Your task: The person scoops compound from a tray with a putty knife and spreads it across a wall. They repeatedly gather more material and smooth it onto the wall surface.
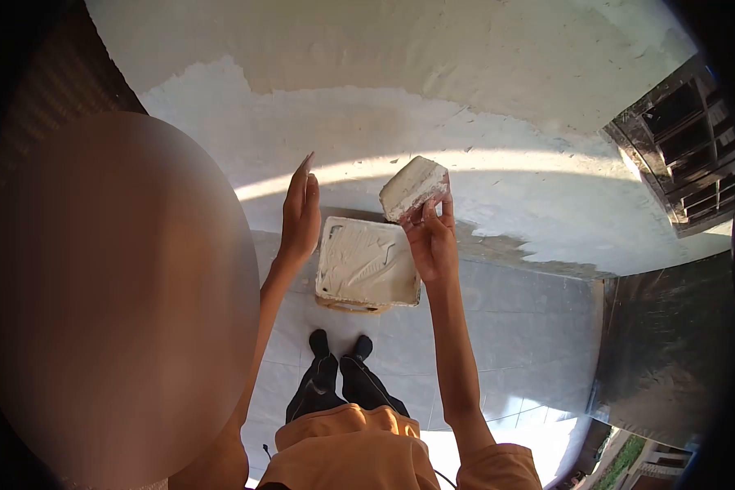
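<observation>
Right now the pale block point(414, 186) is pinched in my right hand point(434, 241), thumb on the near side, just beyond the far right part of the tub point(367, 260). It is thick and angular, with a smooth cream face and a rougher, crusted edge smeared whitish. My left hand point(302, 212) is unclenched to the left of the tub, its fingers straight and close together.

The tub is squarish with rounded corners, its rim caked, and the creamy paste point(363, 257) inside has been drawn into ridges and folds. Far ahead, the wall point(343, 49) is dull beige-green, with a paler coat lower down that ends in a ragged edge; a curved strip of sunlight point(514, 161) crosses it. Smooth grey tiles point(514, 343) lie underfoot, and my dark shoes point(361, 348) stand on the near side of the tub.

To the far right is a dark barred window point(694, 147), with a dark panel point(670, 351) nearer. My right wrist covers part of the tub's edge, and a big blurred oval point(118, 294) hides much of the left.
</observation>
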`<state>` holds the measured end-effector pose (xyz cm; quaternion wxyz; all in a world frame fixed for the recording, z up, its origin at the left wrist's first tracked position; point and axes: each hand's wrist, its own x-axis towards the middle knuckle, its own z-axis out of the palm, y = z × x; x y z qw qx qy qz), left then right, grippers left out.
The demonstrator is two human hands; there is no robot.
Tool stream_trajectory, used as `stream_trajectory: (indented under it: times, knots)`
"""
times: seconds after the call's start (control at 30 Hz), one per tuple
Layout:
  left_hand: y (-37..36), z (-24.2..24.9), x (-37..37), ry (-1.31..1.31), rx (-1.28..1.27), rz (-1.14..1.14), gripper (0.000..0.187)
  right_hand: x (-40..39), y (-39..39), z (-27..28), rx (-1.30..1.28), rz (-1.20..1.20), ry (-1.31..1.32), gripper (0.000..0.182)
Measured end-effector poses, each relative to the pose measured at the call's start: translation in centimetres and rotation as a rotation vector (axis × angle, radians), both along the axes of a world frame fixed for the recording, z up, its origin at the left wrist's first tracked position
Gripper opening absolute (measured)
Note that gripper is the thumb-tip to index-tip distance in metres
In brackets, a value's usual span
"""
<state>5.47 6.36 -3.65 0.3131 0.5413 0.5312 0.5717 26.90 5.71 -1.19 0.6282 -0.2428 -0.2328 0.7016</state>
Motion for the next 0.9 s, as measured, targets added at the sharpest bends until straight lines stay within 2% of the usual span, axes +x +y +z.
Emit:
stream_trajectory:
  times: [0.2, 0.33, 0.6, 0.9]
  knots:
    - [3.0, 14.9, -0.5, 0.321, 0.429, 0.013, 0.044, -0.6, 0.5, 12.7, 0.266, -0.121, -0.026, 0.052]
    - [3.4, 21.4, -1.2, 0.485, 0.622, 0.074, 0.043, -1.0, 1.1, 17.6, 0.387, -0.176, 0.044, 0.047]
    - [3.7, 26.5, -1.9, 0.554, 0.731, 0.086, 0.043, -1.0, 0.3, 23.5, 0.492, -0.253, 0.134, 0.046]
    - [6.3, 29.7, 0.6, 0.582, 0.829, 0.098, 0.043, 2.8, 2.4, 25.5, 0.554, -0.265, 0.167, 0.050]
